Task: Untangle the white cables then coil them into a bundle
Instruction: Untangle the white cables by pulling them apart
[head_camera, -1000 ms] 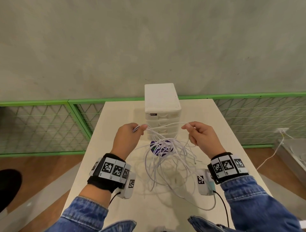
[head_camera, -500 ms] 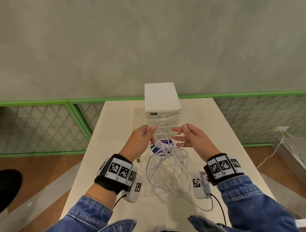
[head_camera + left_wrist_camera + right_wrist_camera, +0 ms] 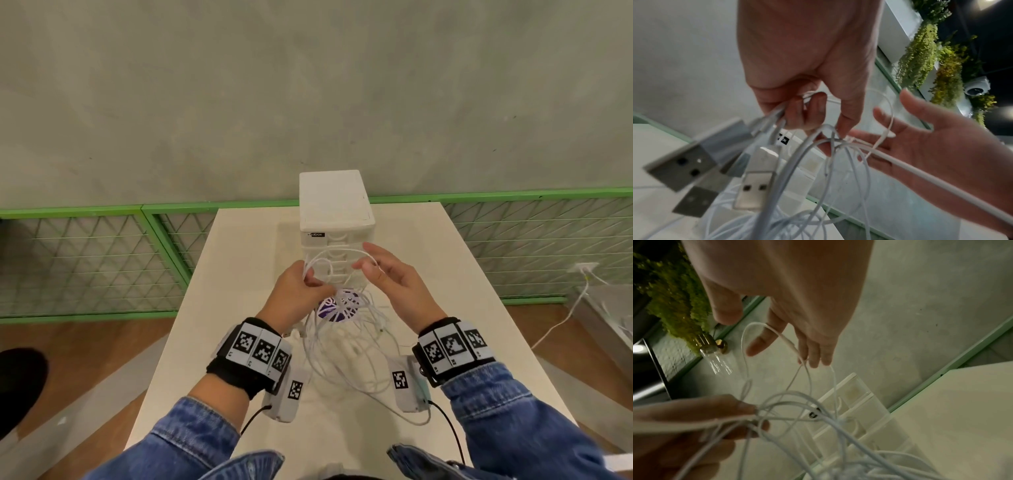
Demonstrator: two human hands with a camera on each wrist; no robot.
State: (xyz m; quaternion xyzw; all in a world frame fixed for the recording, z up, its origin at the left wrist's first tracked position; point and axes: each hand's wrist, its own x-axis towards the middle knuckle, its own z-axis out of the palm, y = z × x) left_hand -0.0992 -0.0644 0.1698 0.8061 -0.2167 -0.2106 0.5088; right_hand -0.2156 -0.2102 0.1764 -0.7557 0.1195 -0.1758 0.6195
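Several white cables hang in a tangle [image 3: 342, 305] from my hands down onto the table. My left hand [image 3: 298, 291] grips a bunch of strands between thumb and curled fingers. In the left wrist view its fingers [image 3: 807, 112] clamp the cords, and USB plugs [image 3: 754, 178] dangle beneath. My right hand [image 3: 394, 281] is held close beside it with fingers straight and spread. One cable loop [image 3: 342, 251] arches between the two hands and lies over the right fingers [image 3: 807, 350]. Neither hand touches the table.
A white drawer box [image 3: 334, 205] stands just behind the hands. A purple disc [image 3: 334, 313] lies under the cables on the pale table [image 3: 239, 308]. Green mesh fencing [image 3: 85, 263] runs behind the table. Another white cord [image 3: 561, 325] trails on the floor at the right.
The hands have come together from far apart. The right hand has let go of its pinch and spread its fingers, with a loop now lying over them. The left hand keeps its hold.
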